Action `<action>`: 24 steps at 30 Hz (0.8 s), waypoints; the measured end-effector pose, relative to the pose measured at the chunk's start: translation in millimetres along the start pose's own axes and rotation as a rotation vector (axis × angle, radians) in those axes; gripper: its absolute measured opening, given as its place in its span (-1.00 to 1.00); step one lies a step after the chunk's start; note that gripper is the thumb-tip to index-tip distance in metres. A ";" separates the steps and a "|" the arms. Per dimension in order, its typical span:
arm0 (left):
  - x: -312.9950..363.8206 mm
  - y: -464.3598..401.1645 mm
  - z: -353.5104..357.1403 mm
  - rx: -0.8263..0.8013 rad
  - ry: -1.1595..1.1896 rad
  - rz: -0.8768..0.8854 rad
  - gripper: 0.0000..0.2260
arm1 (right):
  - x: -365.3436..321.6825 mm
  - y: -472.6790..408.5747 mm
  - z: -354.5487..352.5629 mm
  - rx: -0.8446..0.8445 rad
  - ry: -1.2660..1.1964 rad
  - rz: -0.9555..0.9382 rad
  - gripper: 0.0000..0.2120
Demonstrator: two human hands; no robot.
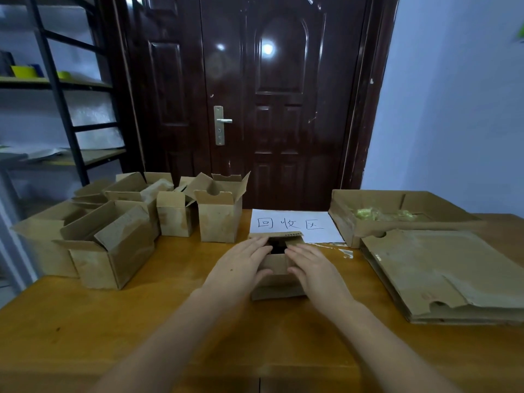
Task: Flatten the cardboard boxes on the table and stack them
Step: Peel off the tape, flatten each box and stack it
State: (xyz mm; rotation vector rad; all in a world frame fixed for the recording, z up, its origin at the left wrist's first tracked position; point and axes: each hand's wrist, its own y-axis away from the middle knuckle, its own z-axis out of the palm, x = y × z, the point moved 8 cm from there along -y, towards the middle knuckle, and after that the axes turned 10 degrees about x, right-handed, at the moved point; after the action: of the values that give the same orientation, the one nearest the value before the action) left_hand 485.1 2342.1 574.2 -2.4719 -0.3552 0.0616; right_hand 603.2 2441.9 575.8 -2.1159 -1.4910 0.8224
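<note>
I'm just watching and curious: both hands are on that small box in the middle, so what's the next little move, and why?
Probably press down and fold it flat. Both the left hand and right hand lie with straight fingers on the small box, which still stands open, while a flattened stack waits at the right.

boxes left, flat stack right, one box mid-table
a small box [279,275] sits mid-table [141,321] under the left hand [241,265] and right hand [314,268]. behind it lies a paper sign [295,224]. a cluster of open boxes [113,222] stands at left. at right, a stack of flattened boxes [442,276] lies before a shallow open box [397,211].
</note>
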 end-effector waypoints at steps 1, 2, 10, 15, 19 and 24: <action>4.0 0.9 -0.9 0.027 -0.032 0.033 -0.48 | 1.3 0.9 0.1 0.001 -0.006 0.010 -0.57; 6.9 1.8 -0.7 0.044 -0.046 0.048 -0.49 | 2.2 1.3 -0.3 0.003 -0.012 0.013 -0.57; -7.2 -22.0 7.6 -0.088 0.025 -0.068 -0.14 | 6.7 4.5 2.2 -0.037 -0.005 0.054 -0.56; -21.4 -29.4 24.1 -0.238 0.034 -0.133 0.07 | 4.4 3.7 -0.2 -0.060 -0.022 0.049 -0.56; -27.8 -29.0 35.9 -0.277 0.094 -0.167 0.13 | 4.7 -1.6 -4.9 -0.088 -0.013 0.040 -0.56; -25.8 -25.5 41.3 -0.304 0.110 -0.130 0.12 | 11.3 -23.8 -14.0 -0.186 -0.019 0.056 -0.36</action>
State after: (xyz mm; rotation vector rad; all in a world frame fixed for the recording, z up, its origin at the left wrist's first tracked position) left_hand 448.8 2378.9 555.4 -2.7285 -0.5091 -0.1955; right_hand 599.1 2460.4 598.8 -2.2997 -1.5788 0.7508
